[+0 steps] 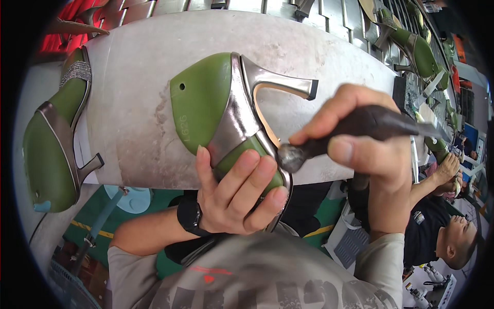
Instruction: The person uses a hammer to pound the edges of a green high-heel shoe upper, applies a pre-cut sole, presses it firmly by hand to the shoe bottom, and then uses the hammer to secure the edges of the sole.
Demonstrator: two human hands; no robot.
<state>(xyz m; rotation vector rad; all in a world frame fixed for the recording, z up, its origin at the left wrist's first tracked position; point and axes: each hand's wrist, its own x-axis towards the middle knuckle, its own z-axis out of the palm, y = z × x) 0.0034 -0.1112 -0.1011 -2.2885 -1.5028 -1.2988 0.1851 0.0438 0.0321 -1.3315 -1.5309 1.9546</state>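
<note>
A high-heeled shoe on a green plastic last point(201, 100) lies on its side at the table's front edge. Its metallic upper point(242, 110) wraps the last, and the slim heel point(283, 82) points right. My left hand point(239, 193), wearing a dark watch, wraps its fingers over the toe half and holds it. My right hand point(370, 139) is closed round a dark hammer point(360, 123) with a rounded metal face and a thin flat end. That face is at the sole edge beside my left fingertips; whether it touches I cannot tell. The hammer's handle is not clearly visible.
The pale worktable point(134, 123) curves before me. Another green-lasted heeled shoe point(49, 149) stands at the left. A slatted metal conveyor point(180, 6) runs along the back, with more shoes point(419, 51) at the far right. A co-worker point(437, 232) sits at the right.
</note>
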